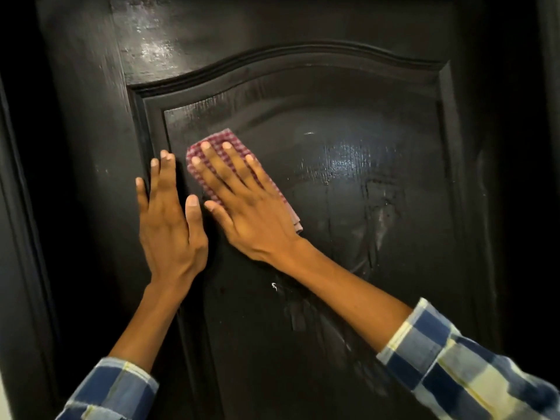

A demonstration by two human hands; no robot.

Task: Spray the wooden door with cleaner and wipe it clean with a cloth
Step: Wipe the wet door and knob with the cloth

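Now, door: the dark wooden door [333, 298] fills almost the whole view; it has a raised panel with an arched top edge, and this panel is the landmark for all places below
Cloth: the red and white checked cloth [225, 147] lies flat on the upper left part of the panel, just inside its left moulding; it is folded, and one end comes out below the heel of the right hand
Right hand: the right hand [242, 201] lies flat on the cloth, with fingers straight and spread; it presses the cloth against the panel and does not pinch it
Left hand: the left hand [169, 219] lies flat on the left border of the panel, with fingers straight and close together, the thumb to the side; it holds nothing, and its thumb is just beside the thumb of the right hand
Wet marks: shiny wet streaks are on the panel, right of the cloth and below it; another shiny patch is on the door above the top left corner of the panel
Sleeves: both forearms come from below, in blue, white and yellow checked sleeves [469, 368]
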